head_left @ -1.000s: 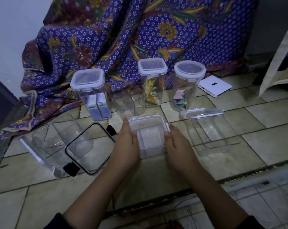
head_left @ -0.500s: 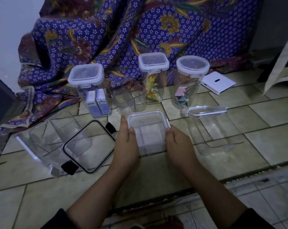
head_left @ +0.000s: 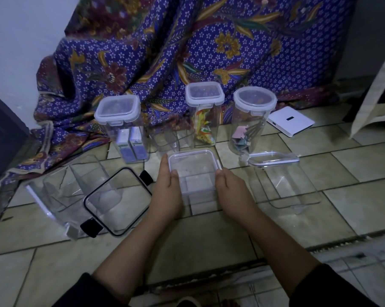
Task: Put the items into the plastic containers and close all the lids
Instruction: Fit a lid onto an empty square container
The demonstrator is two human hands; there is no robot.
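Note:
A small clear square container (head_left: 195,173) with its lid on stands on the tiled floor in front of me. My left hand (head_left: 167,191) presses against its left side and my right hand (head_left: 231,191) against its right side, thumbs on the lid's edge. Behind it stand three closed containers: a square one (head_left: 125,129) with two white-and-blue boxes, a tall one (head_left: 203,116) with colourful sachets, and a round one (head_left: 251,120) with binder clips. A small open clear container (head_left: 167,140) stands between the first two.
A large clear container (head_left: 63,196) lies on its side at the left, with a black-rimmed lid (head_left: 118,200) leaning on it. Another clear container (head_left: 284,185) lies at the right, its lid (head_left: 273,157) loose. A white flat box (head_left: 291,121) and a purple patterned cloth (head_left: 187,52) are behind.
My hands and the small container stay in place between the frames; both hands keep pressing its sides. The camera view has shifted slightly.

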